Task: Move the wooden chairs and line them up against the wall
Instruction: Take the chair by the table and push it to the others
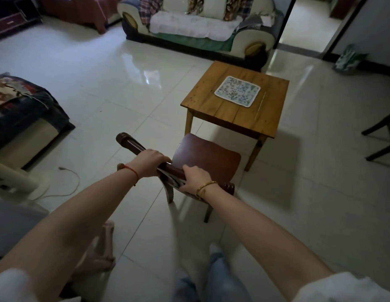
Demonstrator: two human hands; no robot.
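A dark red-brown wooden chair [208,159] stands in the middle of the tiled floor, its seat tucked toward a small wooden table [266,118]. My left hand [149,161] grips the top rail of its backrest near the left end. My right hand [195,177] grips the same rail further right. The legs of another dark chair [382,136] show at the right edge; the rest of it is out of view.
A patterned mat [237,91] lies on the table. A sofa [198,25] stands at the back, a covered seat [21,110] at the left, a doorway [309,25] at the back right. A white cable [67,184] trails on the floor at the left.
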